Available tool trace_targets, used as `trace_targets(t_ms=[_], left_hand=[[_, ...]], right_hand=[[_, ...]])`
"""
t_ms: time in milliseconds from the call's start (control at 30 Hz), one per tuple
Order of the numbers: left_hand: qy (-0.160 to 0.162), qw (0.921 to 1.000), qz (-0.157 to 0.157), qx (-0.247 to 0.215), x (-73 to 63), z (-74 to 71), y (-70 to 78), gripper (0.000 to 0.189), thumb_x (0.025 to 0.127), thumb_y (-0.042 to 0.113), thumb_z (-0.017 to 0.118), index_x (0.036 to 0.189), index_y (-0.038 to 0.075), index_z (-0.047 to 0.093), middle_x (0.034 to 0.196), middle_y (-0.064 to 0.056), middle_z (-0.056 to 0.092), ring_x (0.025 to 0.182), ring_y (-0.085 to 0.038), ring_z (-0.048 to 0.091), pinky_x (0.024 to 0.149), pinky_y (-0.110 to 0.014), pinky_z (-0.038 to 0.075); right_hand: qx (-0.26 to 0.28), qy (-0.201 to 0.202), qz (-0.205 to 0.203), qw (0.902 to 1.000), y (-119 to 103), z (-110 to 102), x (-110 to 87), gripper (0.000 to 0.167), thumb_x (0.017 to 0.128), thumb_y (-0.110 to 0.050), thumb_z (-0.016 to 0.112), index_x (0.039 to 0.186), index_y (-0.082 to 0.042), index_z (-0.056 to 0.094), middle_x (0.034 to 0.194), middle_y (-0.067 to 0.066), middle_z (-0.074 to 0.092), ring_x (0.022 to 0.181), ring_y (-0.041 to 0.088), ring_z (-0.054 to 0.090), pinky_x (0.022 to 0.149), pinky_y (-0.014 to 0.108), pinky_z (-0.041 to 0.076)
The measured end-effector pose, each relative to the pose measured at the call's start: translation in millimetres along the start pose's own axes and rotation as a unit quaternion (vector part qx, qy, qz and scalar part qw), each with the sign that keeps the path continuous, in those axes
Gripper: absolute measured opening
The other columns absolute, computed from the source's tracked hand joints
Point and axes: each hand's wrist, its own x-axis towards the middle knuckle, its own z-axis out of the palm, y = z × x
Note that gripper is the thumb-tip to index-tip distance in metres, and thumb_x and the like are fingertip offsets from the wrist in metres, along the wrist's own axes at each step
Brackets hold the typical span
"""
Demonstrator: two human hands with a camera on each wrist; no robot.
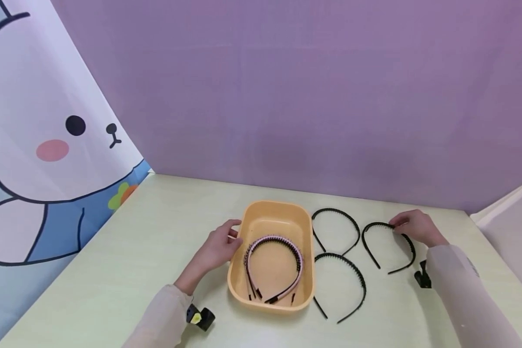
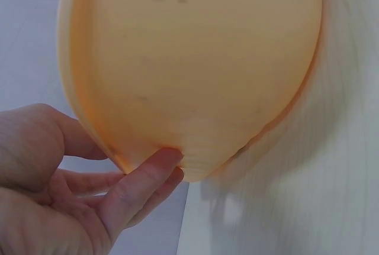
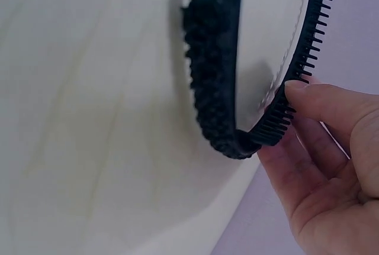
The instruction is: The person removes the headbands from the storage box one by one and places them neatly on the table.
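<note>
An orange plastic tub [image 1: 269, 308] stands on the table, with a pink headband [image 1: 302, 266] and a black toothed headband lying overlapped inside it. At its left side my left hand [image 1: 219, 246] holds the rim; the left wrist view shows thumb and fingers on either side of the tub's wall [image 2: 195, 71]. Over at the right, my right hand [image 1: 417, 227] pinches a black toothed headband [image 1: 414, 253] at the top of its arch. Thumb and fingertips grip the toothed band [image 3: 216, 83] in the right wrist view, where part of the arch is out of frame.
Two more black headbands lie right of the tub, the far headband [image 1: 357, 229] and the near headband [image 1: 364, 285], their left sides partly behind its rim. A purple backdrop [image 1: 287, 96] rises behind the table [image 1: 182, 203]. A cartoon-printed cloth [image 1: 48, 106] hangs at left.
</note>
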Motion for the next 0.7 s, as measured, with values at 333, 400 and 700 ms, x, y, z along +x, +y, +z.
trace_targets(t_ms=[333, 400, 700], left_hand=[[0.000, 1.0000, -0.002, -0.001, 3.1, 1.5, -0.3, 0.045, 0.093, 0.005, 0.054, 0.136, -0.003, 0.045, 0.106, -0.020, 0.062, 0.093, -0.026, 0.065, 0.067, -0.032, 0.058], [0.000, 1.0000, -0.002, -0.001, 3.0, 1.5, 0.5, 0.045, 0.093, 0.005, 0.054, 0.136, -0.002, 0.045, 0.107, -0.020, 0.062, 0.093, -0.026, 0.065, 0.067, -0.033, 0.058], [-0.003, 0.9999, -0.008, 0.012, 1.7, 0.2, 3.6, 0.045, 0.094, 0.005, 0.054, 0.137, -0.003, 0.044, 0.108, -0.019, 0.061, 0.095, -0.027, 0.064, 0.069, -0.034, 0.058]], right_hand=[[-0.001, -0.001, 0.000, 1.0000, 2.5, -2.1, -0.7, 0.019, 0.080, -0.006, 0.066, 0.097, 0.003, 0.070, 0.089, 0.016, 0.071, 0.079, 0.022, 0.064, 0.067, 0.030, 0.048], [0.001, -0.001, 0.002, 1.0000, 2.5, -3.1, -1.5, 0.020, 0.080, -0.006, 0.065, 0.097, 0.003, 0.070, 0.089, 0.016, 0.071, 0.079, 0.022, 0.064, 0.066, 0.030, 0.048], [-0.004, 0.006, -0.001, 1.0000, 1.0, -3.8, -5.0, 0.019, 0.084, -0.009, 0.064, 0.097, 0.003, 0.069, 0.090, 0.017, 0.071, 0.080, 0.028, 0.065, 0.065, 0.034, 0.052]])
